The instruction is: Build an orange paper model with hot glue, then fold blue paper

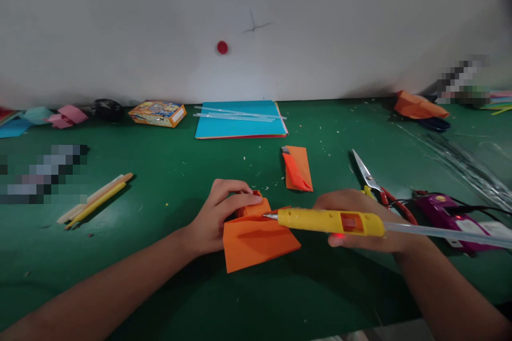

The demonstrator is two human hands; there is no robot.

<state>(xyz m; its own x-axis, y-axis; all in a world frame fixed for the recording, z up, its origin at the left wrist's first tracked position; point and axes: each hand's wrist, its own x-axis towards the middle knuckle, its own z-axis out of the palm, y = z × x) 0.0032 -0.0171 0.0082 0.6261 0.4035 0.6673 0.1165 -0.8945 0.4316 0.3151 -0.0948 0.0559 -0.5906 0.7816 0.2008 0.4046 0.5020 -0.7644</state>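
Two hands meet at the near middle of our green table (160, 277). Our left hand (224, 213) clasps the folded top of the orange paper (256, 242). Our right hand (360, 226) grips the yellow glue gun (320, 220), its nozzle touching that paper. Beyond lie an orange cutter (293, 170), scissors (370, 180) and blue sheets (240, 122).
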